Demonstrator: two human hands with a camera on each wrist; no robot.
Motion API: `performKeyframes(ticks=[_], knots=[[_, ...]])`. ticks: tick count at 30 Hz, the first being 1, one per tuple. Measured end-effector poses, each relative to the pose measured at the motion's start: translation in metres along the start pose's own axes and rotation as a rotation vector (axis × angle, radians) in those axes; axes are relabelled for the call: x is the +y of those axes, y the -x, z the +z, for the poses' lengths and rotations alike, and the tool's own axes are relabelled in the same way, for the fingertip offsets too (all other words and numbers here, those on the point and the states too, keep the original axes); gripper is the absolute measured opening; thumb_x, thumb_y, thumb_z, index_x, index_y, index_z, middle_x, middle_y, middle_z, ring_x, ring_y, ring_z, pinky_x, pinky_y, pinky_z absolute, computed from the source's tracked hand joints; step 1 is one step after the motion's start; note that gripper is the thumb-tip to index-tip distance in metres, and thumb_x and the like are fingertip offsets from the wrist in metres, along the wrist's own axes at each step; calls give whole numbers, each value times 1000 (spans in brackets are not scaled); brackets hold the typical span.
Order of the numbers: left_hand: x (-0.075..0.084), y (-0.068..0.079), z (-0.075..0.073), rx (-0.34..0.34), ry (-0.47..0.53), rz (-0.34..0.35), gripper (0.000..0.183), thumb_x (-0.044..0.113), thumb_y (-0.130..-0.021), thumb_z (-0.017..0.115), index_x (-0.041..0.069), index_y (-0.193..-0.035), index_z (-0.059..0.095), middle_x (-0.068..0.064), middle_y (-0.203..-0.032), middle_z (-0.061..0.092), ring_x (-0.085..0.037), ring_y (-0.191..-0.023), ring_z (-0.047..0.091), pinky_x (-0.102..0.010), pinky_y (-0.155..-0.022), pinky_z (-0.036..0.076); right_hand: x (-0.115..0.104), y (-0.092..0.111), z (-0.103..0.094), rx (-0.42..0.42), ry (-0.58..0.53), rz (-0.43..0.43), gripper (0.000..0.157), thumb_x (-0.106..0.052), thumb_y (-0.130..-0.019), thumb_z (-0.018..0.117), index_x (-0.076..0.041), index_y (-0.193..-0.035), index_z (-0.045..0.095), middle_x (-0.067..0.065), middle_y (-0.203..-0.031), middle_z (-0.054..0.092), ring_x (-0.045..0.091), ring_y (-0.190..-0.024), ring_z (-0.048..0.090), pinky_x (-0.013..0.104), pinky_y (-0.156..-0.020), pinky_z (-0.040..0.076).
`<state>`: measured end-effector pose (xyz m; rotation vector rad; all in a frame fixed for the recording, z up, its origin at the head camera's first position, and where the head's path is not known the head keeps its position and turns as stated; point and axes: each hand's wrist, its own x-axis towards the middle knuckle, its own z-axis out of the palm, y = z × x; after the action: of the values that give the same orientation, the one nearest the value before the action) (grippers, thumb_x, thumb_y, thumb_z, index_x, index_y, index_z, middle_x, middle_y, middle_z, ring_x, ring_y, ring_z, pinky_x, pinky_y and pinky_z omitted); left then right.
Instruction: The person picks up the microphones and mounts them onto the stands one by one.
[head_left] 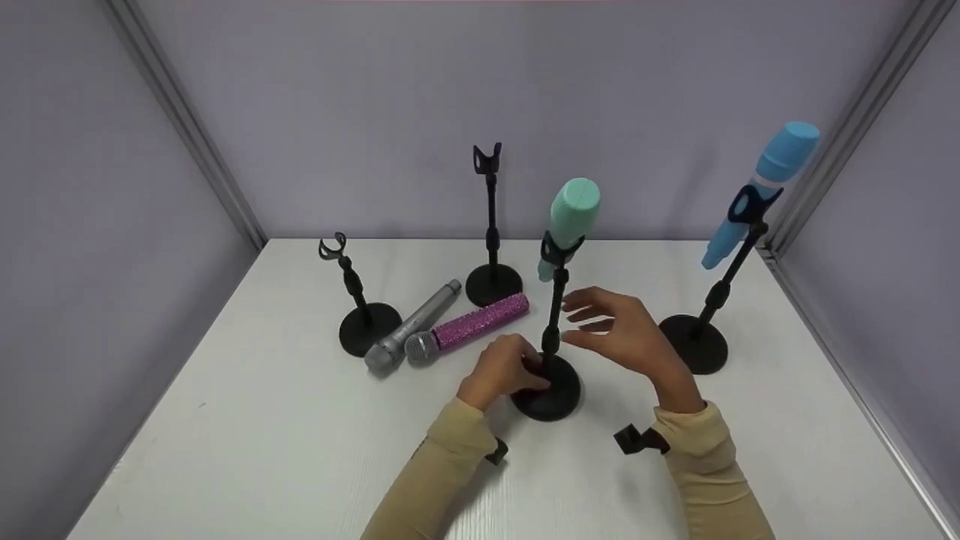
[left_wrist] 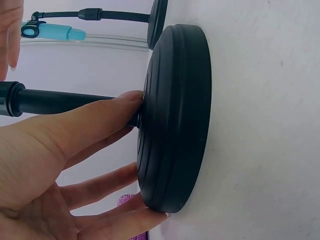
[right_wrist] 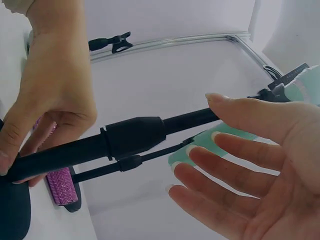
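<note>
A mint-green microphone (head_left: pixel 575 208) rests tilted in the clip of a black tabletop microphone stand (head_left: pixel 546 405), in the middle of the head view. My left hand (head_left: pixel 501 369) grips this stand low down. In the left wrist view its thumb lies on the round base (left_wrist: pixel 177 120) beside the pole, with fingertips at the base's edge. Just right of the pole is my right hand (head_left: pixel 626 330), its fingers spread and slightly bent. The right wrist view shows the pole (right_wrist: pixel 135 139) close to the right thumb; whether they touch I cannot tell. Nothing is held there.
On the white table (head_left: pixel 262 450), a silver microphone (head_left: pixel 420 322) and a pink glittery microphone (head_left: pixel 480 321) lie left of the hands. Two stands with bare clips, one left (head_left: pixel 369 330) and one behind (head_left: pixel 493 286), stand nearby. At right, another stand (head_left: pixel 694 346) carries a blue microphone (head_left: pixel 784 154).
</note>
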<state>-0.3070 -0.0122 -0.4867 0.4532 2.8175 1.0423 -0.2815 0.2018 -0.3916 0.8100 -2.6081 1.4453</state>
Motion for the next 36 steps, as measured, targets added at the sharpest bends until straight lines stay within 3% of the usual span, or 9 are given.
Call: performKeyframes(ticks=[16, 27, 36], knots=[[-1, 0, 0, 6, -8, 42, 30, 23, -74, 95, 7, -96, 83, -3, -92, 80, -11, -86, 70, -31, -81, 59, 10, -11, 22, -28, -27, -49, 26, -20, -88, 83, -5, -108, 76, 12, -102, 78, 28, -100, 76, 37, -84, 63], [-2, -2, -1, -8, 4, 56, 25, 22, -75, 94, 9, -94, 83, -1, -91, 79, -8, -84, 67, -30, -80, 59, 17, -16, 31, 32, 21, -39, 18, -15, -84, 86, -5, -96, 77, 11, -92, 79, 25, -89, 77, 33, -79, 64], [-2, -1, 0, -3, 43, 75, 25, 18, -74, 94, 5, -93, 83, -5, -90, 80, -11, -83, 69, -28, -78, 59, 23, -17, 33, 38, -44, -61, 13, -11, -84, 86, -4, -93, 79, 13, -87, 79, 22, -83, 77, 28, -74, 63]])
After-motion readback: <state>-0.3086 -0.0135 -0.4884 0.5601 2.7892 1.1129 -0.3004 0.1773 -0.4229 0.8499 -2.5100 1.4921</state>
